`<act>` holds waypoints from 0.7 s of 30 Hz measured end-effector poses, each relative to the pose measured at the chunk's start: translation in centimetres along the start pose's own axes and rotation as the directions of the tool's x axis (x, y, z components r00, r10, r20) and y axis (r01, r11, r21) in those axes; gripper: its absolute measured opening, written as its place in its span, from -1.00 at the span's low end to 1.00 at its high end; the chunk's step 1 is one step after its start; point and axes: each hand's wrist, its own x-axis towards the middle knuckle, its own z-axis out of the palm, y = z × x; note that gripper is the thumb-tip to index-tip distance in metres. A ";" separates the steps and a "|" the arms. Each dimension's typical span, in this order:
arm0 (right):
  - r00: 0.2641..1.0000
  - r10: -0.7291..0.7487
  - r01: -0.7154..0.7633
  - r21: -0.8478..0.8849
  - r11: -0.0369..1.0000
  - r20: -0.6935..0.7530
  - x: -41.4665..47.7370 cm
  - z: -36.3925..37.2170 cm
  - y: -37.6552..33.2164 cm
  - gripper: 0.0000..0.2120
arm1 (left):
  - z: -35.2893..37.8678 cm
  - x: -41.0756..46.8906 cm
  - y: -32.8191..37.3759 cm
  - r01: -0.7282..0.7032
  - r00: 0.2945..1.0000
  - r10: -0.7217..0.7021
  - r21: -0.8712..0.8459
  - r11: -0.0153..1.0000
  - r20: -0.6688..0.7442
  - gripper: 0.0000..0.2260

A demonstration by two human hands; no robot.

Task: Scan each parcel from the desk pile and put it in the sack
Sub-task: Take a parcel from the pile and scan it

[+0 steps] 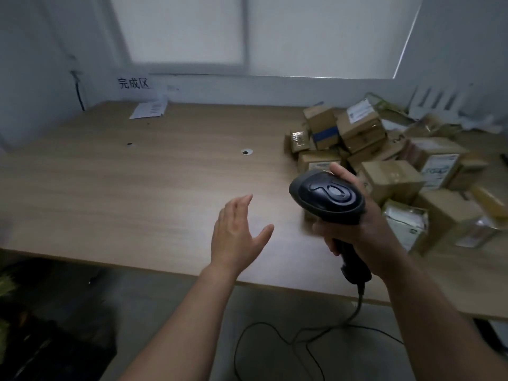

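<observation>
A pile of cardboard parcels (pixel 384 166) covers the right side of the wooden desk (pixel 137 188). My right hand (pixel 354 215) grips the handle of a black barcode scanner (pixel 327 199), held over the desk just left of the pile, its head pointing left. My left hand (pixel 239 235) hovers empty above the desk's front part, fingers straight and spread, palm facing right toward the scanner. The dark shape at the lower left (pixel 41 339) may be the sack; I cannot tell.
The scanner's cable (pixel 275 334) hangs off the desk edge and loops on the floor. A white sign with printed characters (pixel 134 83) hangs on the back wall above a paper sheet (pixel 149 110). A cable hole (pixel 246 152) sits mid-desk.
</observation>
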 end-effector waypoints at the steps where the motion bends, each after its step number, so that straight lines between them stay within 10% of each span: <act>1: 1.000 -0.003 0.003 0.008 1.000 -0.017 -0.4 -1.0 0.1 -0.07 | 0.7 0.1 0.8 -0.012 1.000 0.012 0.003 1.000 0.021 -0.34; 21: 0.873 0.006 -0.041 -0.061 0.997 -0.487 -6.7 -17.1 1.8 -0.08 | 15.1 6.9 17.0 -0.462 0.759 0.469 -0.134 0.877 0.451 -0.27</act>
